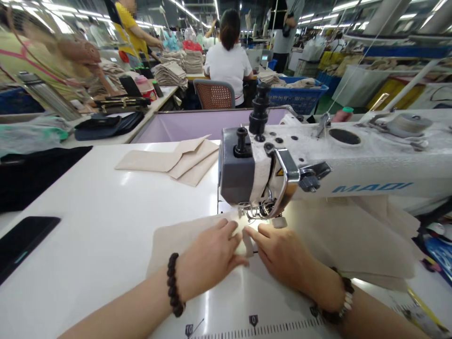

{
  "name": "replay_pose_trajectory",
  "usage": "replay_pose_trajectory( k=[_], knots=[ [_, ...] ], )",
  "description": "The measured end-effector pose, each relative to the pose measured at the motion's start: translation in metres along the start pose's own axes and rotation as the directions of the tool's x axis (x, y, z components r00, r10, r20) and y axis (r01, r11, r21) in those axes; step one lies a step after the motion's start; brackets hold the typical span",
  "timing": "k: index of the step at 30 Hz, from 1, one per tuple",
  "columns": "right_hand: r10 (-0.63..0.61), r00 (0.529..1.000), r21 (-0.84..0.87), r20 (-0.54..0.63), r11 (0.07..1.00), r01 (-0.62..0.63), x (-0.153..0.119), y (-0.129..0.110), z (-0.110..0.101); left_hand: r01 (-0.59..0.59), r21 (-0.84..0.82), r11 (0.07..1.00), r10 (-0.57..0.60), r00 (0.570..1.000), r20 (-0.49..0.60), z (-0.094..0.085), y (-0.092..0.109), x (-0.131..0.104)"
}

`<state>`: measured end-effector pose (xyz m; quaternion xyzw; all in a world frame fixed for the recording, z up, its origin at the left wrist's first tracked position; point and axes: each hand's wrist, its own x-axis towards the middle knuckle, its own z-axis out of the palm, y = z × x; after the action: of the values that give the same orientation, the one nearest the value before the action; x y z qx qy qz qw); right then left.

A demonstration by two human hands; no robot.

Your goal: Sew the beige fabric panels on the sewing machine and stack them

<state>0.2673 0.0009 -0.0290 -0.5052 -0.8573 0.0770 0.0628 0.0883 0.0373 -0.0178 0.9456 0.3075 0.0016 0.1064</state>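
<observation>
A beige fabric piece (169, 242) lies under the presser foot of a white sewing machine (353, 155). My left hand (212, 254) rests flat on this fabric, left of the needle area, with its fingers stretched out and thumb apart. The fabric's right edge turns up in a narrow fold in front of the foot. At that fold, my right hand (282, 252) has its forefinger and thumb on the edge, its other fingers curled. The needle tip is hard to make out behind the metal guard.
Folded beige pieces (165, 160) lie on the white table behind my left hand. More beige fabric (353, 240) spreads right, beneath the machine arm. A black phone (26, 245) sits far left. A person in white (229, 66) sits ahead, near a blue basket (296, 96).
</observation>
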Motion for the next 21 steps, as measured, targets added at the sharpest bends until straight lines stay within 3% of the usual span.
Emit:
replay_pose_trajectory(
  k=[6, 10, 21],
  knots=[
    [-0.157, 0.986, 0.073, 0.055, 0.985, 0.153, -0.008, 0.006, -0.008, -0.143, 0.015, 0.99, 0.142, 0.989, 0.042, 0.004, 0.01, -0.009],
    [-0.226, 0.965, 0.098, 0.133, 0.972, 0.214, -0.011, 0.008, -0.014, -0.156, -0.052, 0.986, 0.16, 0.983, 0.088, -0.001, 0.007, -0.01],
    [-0.119, 0.988, 0.024, 0.096, 0.993, 0.117, -0.006, 0.005, -0.006, -0.14, -0.06, 0.988, 0.14, 0.99, -0.013, 0.005, 0.0, -0.006]
  ],
)
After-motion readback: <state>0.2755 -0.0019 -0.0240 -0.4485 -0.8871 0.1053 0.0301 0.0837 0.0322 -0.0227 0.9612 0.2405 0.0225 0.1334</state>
